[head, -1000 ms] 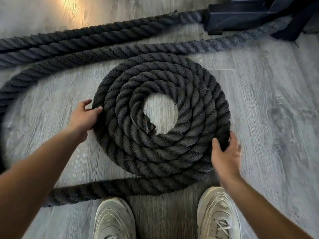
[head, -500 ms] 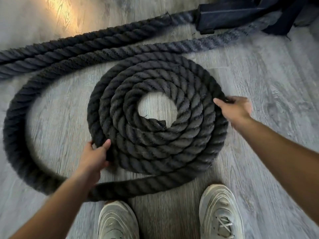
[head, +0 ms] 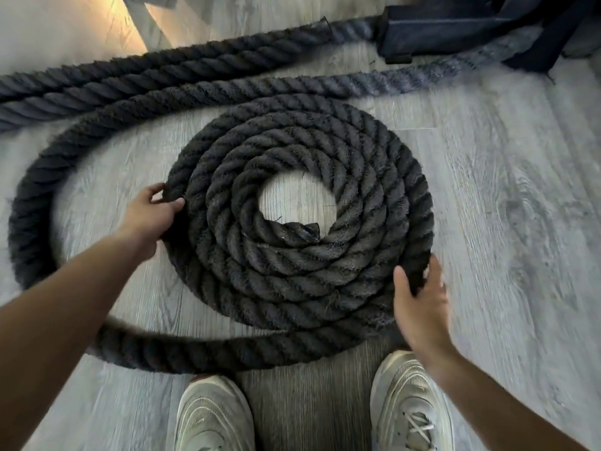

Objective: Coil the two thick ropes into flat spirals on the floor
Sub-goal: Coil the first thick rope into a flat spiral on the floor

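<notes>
Half a second ago my left hand (head: 150, 212) was at the near-left rim of the coiled rope (head: 302, 216); it now sits higher on the left edge, fingers curled loosely against the outermost turn with the thumb on top. My right hand (head: 419, 304) has left the right side and come down to the near-right rim, fingers spread, thumb and fingertips touching the outer turn without closing on it. The flat spiral lies on the grey floor (head: 507, 222) in front of my pale shoes (head: 411, 405), its loose tail looping wide to the left. The second rope (head: 169, 68) stretches along the far side toward a dark frame (head: 455, 24). No readable writing shows anywhere.
</notes>
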`<state>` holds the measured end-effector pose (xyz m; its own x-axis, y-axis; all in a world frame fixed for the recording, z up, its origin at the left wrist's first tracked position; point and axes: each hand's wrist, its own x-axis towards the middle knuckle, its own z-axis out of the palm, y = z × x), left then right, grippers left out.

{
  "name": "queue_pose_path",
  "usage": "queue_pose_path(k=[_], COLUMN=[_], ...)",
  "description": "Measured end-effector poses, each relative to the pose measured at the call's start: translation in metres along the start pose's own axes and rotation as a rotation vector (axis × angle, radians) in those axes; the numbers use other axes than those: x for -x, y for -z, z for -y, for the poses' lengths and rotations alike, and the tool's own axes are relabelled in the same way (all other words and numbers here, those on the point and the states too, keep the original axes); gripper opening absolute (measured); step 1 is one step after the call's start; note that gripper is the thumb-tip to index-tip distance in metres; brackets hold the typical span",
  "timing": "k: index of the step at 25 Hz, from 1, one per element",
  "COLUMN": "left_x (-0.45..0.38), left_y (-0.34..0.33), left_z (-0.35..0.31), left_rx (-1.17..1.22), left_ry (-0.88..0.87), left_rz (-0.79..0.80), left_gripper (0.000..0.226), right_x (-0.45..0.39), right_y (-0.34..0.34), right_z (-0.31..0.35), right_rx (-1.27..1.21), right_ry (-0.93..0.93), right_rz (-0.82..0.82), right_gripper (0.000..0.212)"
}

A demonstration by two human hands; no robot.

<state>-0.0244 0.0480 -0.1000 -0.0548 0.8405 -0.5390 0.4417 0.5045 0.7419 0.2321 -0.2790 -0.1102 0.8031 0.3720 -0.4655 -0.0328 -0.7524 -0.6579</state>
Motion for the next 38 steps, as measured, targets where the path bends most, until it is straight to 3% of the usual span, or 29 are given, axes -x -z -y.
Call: queue_pose_path(k=[7,14,18,23,26,30,34,38], left_x=[0.022,0.121,0.074,0.004,-0.005,0.023,0.076,0.098], left_y=[-0.003,-0.017,0.004,0.000,-0.004,-0.005,-0.013,-0.032], left_z=[0.022,0.076,0.054,0.001,0.002,0.026,0.072,0.081], left_rx=[-0.025,0.188,0.016,-0.095,-0.196,-0.118,-0.087,-0.126], left_ry=[0.033,0.245,0.073,-0.030,-0.075,-0.012,0.101,0.233], left_rz=[-0.043,-0.029,-0.119,0.018,0.009,-0.012,-0.054,-0.030], left_gripper=[0.057,0.072,0.087,0.057,0.056,0.062,0.075,0.082], right_x=[-0.054,-0.141,-0.094,0.001,-0.004,-0.063,-0.139,-0.138], right_y=[0.014,0.027,0.010,0.007,0.008,0.016,0.038,0.033], right_z=[0.019,0.073,0.039,-0.002,0.001,0.029,0.067,0.064], right_rx=[0.117,0.109,0.121,0.095,0.136,0.155,0.176,0.169], right_ry=[0.091,0.135,0.064,-0.006,-0.008,-0.046,0.056,0.031], right_rz=[0.059,-0.088,-0.130,-0.039,-0.004,0.031,-0.034,-0.092], right_gripper=[0.064,0.053,0.063,0.071,0.069,0.065,0.058,0.064])
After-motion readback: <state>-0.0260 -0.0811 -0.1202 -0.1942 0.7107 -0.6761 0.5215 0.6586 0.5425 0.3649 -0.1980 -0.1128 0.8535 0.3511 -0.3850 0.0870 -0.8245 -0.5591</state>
